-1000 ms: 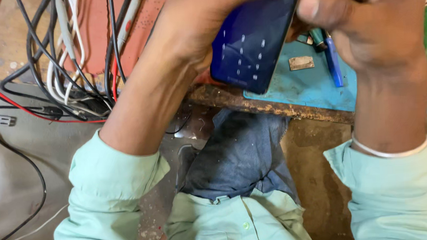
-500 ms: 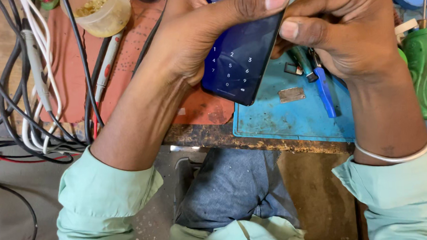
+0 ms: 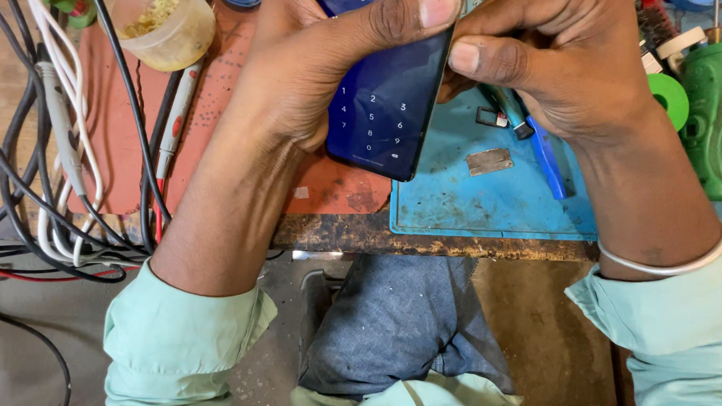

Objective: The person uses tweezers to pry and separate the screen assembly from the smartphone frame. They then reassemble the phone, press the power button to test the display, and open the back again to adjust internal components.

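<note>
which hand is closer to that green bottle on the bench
Right. The right hand sits just beside the green bottle; the left hand is farther off, across the phone both hold.

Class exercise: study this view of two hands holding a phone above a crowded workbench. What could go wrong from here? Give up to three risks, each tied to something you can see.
1. The phone is held above the bench edge by the left hand and right hand; a slip could drop it.
2. Loose cables trail beside the left arm and could snag.
3. The open plastic cup stands near the left hand; a nudge might spill it.
</note>
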